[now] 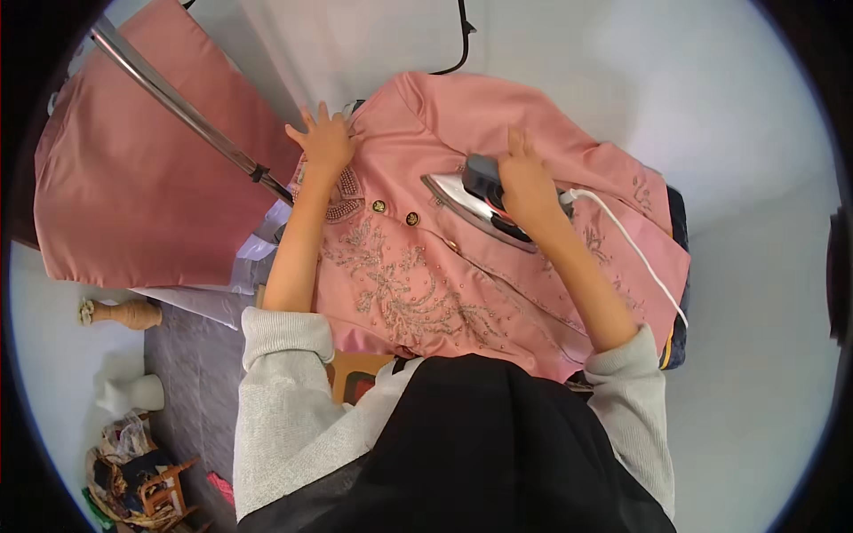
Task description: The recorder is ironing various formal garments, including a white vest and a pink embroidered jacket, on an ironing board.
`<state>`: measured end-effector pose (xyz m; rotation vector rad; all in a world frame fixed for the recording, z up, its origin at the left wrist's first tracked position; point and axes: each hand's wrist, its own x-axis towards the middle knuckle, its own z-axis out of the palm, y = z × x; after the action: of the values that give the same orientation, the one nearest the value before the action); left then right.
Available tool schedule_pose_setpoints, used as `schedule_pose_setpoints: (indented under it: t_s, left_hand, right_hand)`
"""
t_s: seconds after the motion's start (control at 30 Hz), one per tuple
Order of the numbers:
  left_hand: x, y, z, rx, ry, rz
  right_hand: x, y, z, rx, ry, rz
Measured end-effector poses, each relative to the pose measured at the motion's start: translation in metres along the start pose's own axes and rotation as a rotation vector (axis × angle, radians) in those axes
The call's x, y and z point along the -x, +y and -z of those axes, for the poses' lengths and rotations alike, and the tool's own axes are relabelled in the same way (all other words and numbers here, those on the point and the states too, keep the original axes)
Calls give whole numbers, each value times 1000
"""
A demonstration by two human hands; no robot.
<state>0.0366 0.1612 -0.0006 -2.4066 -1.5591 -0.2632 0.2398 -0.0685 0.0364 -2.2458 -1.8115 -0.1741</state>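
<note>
Pale walls (746, 124) rise behind a pink jacket (418, 258) spread over a dark-edged surface (678, 266), apparently so its cloth lies flat under the iron (462, 201). The person's right hand (531, 188) grips the iron's handle; the metal nose points left beyond the fingers, on the far side of the buttons (412, 218). By the beaded collar (345, 191), the left hand (329, 142) splays its fingers, grasping nothing visible, likely steadying the fabric. A white cord (635, 242) trails right across the jacket.
</note>
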Motion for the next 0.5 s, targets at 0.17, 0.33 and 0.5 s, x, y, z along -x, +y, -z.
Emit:
schedule_pose_setpoints:
  t_s: [0.17, 0.33, 0.5]
  left_hand:
    - [-3, 41, 22, 81, 98, -135]
    - [55, 90, 55, -190, -33, -483]
    - [135, 68, 81, -31, -70, -714]
  right_hand:
    - [-50, -31, -20, 82, 52, -170]
    - [-67, -34, -22, 107, 35, -135]
    - [-31, 9, -7, 63, -58, -95]
